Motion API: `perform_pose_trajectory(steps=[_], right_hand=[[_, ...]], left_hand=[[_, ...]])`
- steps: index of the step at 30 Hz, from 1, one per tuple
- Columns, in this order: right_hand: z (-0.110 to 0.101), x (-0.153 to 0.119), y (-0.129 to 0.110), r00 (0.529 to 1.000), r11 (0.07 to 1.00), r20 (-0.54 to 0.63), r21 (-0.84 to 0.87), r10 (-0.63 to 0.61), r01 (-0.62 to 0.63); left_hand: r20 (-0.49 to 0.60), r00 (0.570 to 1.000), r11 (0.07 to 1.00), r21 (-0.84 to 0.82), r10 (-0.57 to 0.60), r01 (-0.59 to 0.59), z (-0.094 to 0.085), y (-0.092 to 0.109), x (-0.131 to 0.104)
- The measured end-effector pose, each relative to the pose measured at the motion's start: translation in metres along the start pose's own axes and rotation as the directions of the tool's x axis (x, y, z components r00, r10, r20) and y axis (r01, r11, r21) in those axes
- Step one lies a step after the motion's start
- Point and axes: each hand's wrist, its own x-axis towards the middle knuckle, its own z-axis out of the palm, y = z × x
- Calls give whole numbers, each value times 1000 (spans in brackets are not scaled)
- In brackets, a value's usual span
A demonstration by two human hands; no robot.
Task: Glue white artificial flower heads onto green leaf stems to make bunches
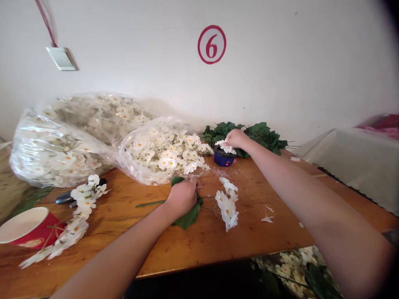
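My left hand (pixel 183 197) is closed around a green leafy stem (pixel 188 216) on the wooden table, its leaves showing on both sides of the fingers. To the right of that hand lies a cluster of white artificial flowers (pixel 227 204), its thin stem pointing toward my fingers. My right hand (pixel 237 138) reaches farther back, fingers pinched on a white flower sprig (pixel 225 147). That sprig is over a small blue round pot (pixel 223 159) with a lit red light; whether it touches what is inside, I cannot tell.
Clear plastic bags (pixel 65 145) of white flowers fill the back left. Green leaf bunches (pixel 264 136) lie against the wall. At the left, a flower strand (pixel 79 216) rests beside a tipped red paper cup (pixel 34 228). More flowers (pixel 293 270) sit below the table's front edge.
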Motion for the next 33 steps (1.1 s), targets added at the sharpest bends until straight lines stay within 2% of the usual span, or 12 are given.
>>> perform_pose_trajectory(steps=[3, 9, 11, 14, 16, 17, 19, 22, 24, 28, 33], right_hand=[[0, -5, 3, 999, 997, -15, 65, 38, -37], [-3, -18, 13, 979, 939, -152, 335, 138, -81], [-3, -25, 13, 962, 852, -181, 516, 205, -84], [-1, -37, 11, 940, 601, -171, 798, 296, -44], [2, -44, 10, 935, 472, -160, 882, 317, -9], [3, -47, 11, 932, 451, -163, 893, 323, 0], [6, -48, 15, 922, 513, -198, 858, 331, 0], [8, -39, 21, 932, 776, -267, 630, 244, -23], [7, -29, 21, 955, 904, -256, 427, 152, -29], [8, -8, 9, 982, 975, -171, 220, 75, -36], [17, 2, -1, 992, 987, -112, 155, 50, -32]], left_hand=[[-29, 1000, 994, -112, -1, -2, 3, -3, 3], [-26, 1000, 957, -289, -6, -2, 4, -9, 7], [-25, 999, 949, -315, -20, 12, 4, -10, 8], [-49, 998, 936, -352, -39, 19, 4, -12, 9], [-62, 998, 925, -380, -28, 2, 4, -12, 9], [-64, 998, 921, -389, -20, -7, 4, -12, 9], [-66, 998, 922, -387, -9, -18, 5, -12, 10], [-67, 998, 935, -355, -3, -21, 6, -12, 10], [-60, 998, 940, -339, -3, -18, 7, -12, 9], [-45, 999, 950, -310, 8, -21, 8, -12, 9], [-37, 999, 963, -269, 9, -18, 6, -11, 9]])
